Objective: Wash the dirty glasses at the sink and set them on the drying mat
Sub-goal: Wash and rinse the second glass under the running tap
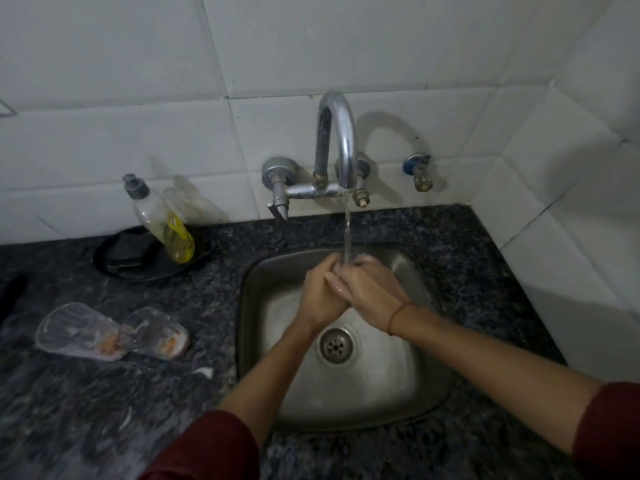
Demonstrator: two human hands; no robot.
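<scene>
Rinsing under the running tap, the left hand and right hand are clasped together over the steel sink, holding no glass. Both dirty glasses, the farther glass and the nearer glass, lie sideways on the bench, seemingly unwashed. No drying mat shows.

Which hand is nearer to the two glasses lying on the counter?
Left. The left hand is over the sink, on the side toward the glasses; the right hand touches it from the far side.
</scene>
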